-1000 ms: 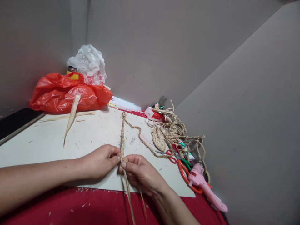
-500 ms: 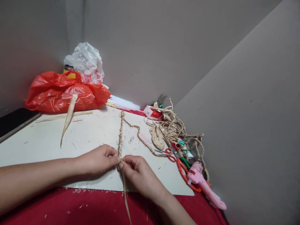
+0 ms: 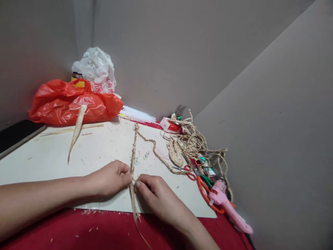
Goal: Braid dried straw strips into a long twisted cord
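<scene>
A braided straw cord [image 3: 134,149] runs down the white board [image 3: 104,149] toward me, its lower end between my two hands. My left hand [image 3: 114,178] pinches the cord's left side with curled fingers. On the right side, my right hand [image 3: 154,191] is closed, thumb and index finger pinching at the same spot. Loose straw strands [image 3: 134,205] hang from there over the board's near edge onto the red cloth [image 3: 85,231]. From the cord's far end, more braid curves right toward a tangled heap of straw cord [image 3: 192,139].
A dry husk strip [image 3: 77,130] leans on a red plastic bag [image 3: 75,107] at the back left, before a white plastic bag [image 3: 95,66]. At right lie small red scissors [image 3: 188,171], orange-handled scissors [image 3: 204,191], a pink glue gun [image 3: 229,205] and a coiled straw oval [image 3: 175,152].
The hanging strands have shifted left and now show a wider strip below my hands. My right hand has moved slightly right; my left hand stays nearly in place.
</scene>
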`<state>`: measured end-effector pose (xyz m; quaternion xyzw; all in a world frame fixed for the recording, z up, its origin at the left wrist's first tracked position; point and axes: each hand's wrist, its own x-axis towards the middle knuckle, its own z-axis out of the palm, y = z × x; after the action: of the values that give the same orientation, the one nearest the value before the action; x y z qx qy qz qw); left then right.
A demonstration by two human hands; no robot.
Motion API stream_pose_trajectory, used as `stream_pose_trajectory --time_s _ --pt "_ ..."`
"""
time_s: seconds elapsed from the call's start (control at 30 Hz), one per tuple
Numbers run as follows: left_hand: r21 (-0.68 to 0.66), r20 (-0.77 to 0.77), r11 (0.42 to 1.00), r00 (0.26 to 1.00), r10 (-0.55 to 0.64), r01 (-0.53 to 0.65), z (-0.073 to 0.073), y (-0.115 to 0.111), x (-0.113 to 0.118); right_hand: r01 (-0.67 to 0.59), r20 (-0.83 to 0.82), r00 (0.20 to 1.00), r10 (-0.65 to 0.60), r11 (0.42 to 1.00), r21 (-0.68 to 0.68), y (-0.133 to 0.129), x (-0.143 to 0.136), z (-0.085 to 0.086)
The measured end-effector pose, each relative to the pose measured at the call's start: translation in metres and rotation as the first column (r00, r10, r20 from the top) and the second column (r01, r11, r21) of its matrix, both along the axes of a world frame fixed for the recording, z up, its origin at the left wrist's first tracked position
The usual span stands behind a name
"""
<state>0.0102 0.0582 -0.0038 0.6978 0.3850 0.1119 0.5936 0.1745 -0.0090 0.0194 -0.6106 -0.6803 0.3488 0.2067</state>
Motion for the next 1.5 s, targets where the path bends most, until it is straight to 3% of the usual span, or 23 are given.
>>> stream_pose_trajectory --time_s 0.1,0.2,0.27,0.37,0.5,0.6,0.67,0.77,0.87,0.93,1.0,1.07,1.1,1.17,1.23,1.37,1.5 --pt "-0.003 0.036 1.0 0.999 -0.007 0.007 0.0 -0.002 0.0 0.057 -0.26 0.959 -0.112 0.976 -0.212 0.003 -0.004 -0.004" --pt "-0.041 0.102 0.999 0.995 -0.005 0.009 -0.002 -0.004 0.001 0.044 -0.556 0.759 -0.339 0.879 -0.475 0.002 -0.013 -0.011" --pt "-0.078 0.148 0.997 0.989 -0.004 0.015 -0.004 -0.005 0.001 0.045 -0.627 0.65 -0.429 0.845 -0.533 -0.002 -0.021 -0.015" --pt "-0.168 0.223 0.986 0.975 0.021 0.017 -0.006 -0.004 0.002 0.112 -0.598 0.66 -0.455 0.847 -0.52 -0.008 -0.032 -0.017" --pt "-0.222 0.256 0.975 0.962 0.092 -0.034 -0.004 -0.003 0.002 0.215 -0.409 0.83 -0.381 0.893 -0.395 -0.012 -0.039 -0.02" --pt "-0.235 0.247 0.969 0.96 0.133 -0.073 0.001 -0.004 0.001 0.25 -0.089 0.964 -0.252 0.968 -0.03 -0.015 -0.043 -0.02" --pt "-0.25 0.238 0.965 0.961 0.14 -0.079 0.002 -0.005 0.0 0.18 0.156 0.966 -0.207 0.969 0.171 -0.02 -0.046 -0.019" --pt "-0.255 0.237 0.965 0.964 0.117 -0.054 0.0 -0.004 -0.001 0.004 0.354 0.932 -0.085 0.975 0.224 -0.033 -0.05 -0.017" --pt "-0.292 0.243 0.956 0.966 0.087 -0.013 -0.001 -0.002 -0.002 -0.093 0.272 0.962 0.026 0.967 0.236 -0.045 -0.046 -0.01" --pt "-0.311 0.26 0.95 0.963 0.066 0.019 0.0 -0.001 -0.003 0.049 0.1 0.991 -0.083 0.951 0.306 -0.045 -0.036 -0.005" --pt "-0.31 0.279 0.95 0.959 0.044 0.046 0.002 0.0 -0.003 0.278 -0.097 0.961 -0.26 0.9 0.336 -0.036 -0.024 0.0" --pt "-0.31 0.285 0.949 0.958 0.028 0.064 0.002 0.0 -0.003 0.391 -0.262 0.906 -0.332 0.895 0.215 -0.024 -0.014 0.0" --pt "-0.303 0.298 0.95 0.954 0.015 0.08 0.002 0.0 -0.003 0.37 -0.34 0.883 -0.323 0.925 0.084 -0.018 -0.011 -0.002" --pt "-0.27 0.324 0.957 0.946 -0.012 0.104 0.0 0.001 -0.003 0.209 -0.488 0.826 -0.283 0.957 -0.201 -0.008 -0.009 -0.007" --pt "-0.211 0.324 0.971 0.945 -0.043 0.116 -0.003 0.003 -0.003 0.038 -0.585 0.764 -0.272 0.924 -0.38 -0.002 -0.01 -0.013" --pt "-0.117 0.253 0.979 0.958 -0.134 0.168 -0.001 0.007 -0.005 -0.061 -0.603 0.754 -0.26 0.887 -0.458 0.004 -0.01 -0.019" --pt "-0.135 0.154 0.971 0.972 -0.177 0.198 0.009 0.01 -0.011 -0.129 -0.647 0.703 -0.296 0.841 -0.525 0.007 -0.008 -0.018"
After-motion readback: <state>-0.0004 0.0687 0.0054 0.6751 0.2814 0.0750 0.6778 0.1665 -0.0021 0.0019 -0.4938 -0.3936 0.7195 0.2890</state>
